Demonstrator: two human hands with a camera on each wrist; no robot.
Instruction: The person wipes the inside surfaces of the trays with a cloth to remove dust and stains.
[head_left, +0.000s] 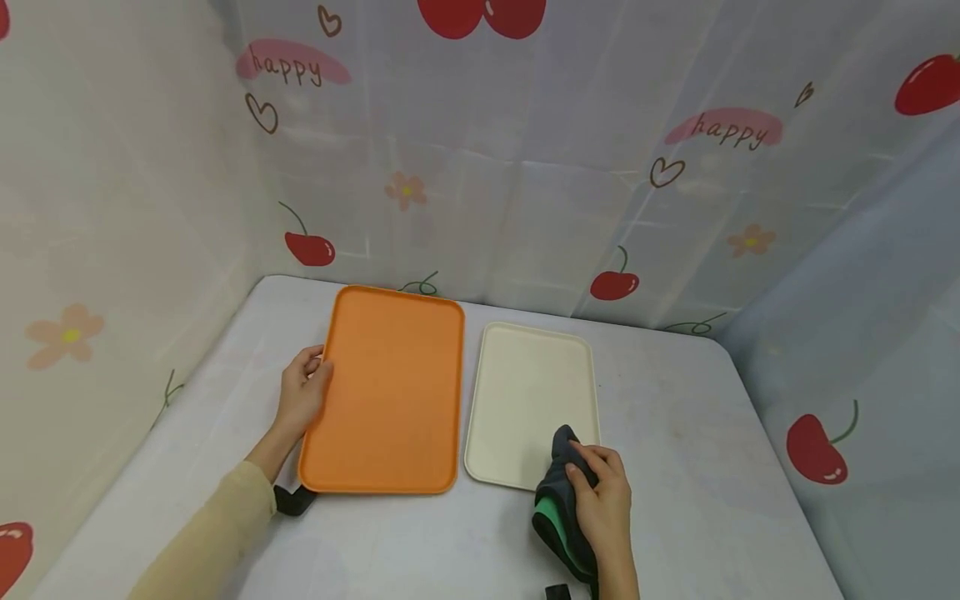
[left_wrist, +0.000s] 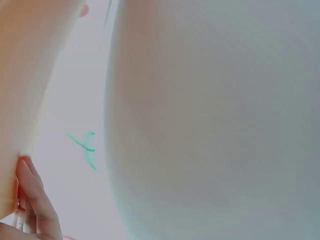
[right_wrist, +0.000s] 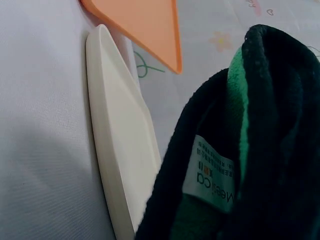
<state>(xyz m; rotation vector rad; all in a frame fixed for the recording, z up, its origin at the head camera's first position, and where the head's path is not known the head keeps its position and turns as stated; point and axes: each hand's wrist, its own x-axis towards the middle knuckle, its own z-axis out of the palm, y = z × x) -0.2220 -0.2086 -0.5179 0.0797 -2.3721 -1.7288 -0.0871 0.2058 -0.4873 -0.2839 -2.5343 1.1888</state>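
Note:
My left hand [head_left: 303, 392] grips the left edge of an orange tray [head_left: 393, 392], fingers at the rim. In the right wrist view that tray [right_wrist: 145, 25] stands tilted, partly above the table. A folded dark grey cloth [head_left: 551, 492] with a green inner side and black border is pinched in my right hand [head_left: 603, 500], over the near right corner of a cream tray [head_left: 528, 400]. A white label [right_wrist: 207, 175] shows inside the cloth's fold. In the left wrist view, fingers [left_wrist: 37, 200] appear at the lower left; much of that view is blurred.
Both trays are on or above a white-covered table [head_left: 690, 467]. Behind it hangs a white curtain [head_left: 480, 217] printed with cherries, hearts and flowers, and more curtain closes in both sides. A black strap piece [head_left: 294, 500] shows beside the left wrist.

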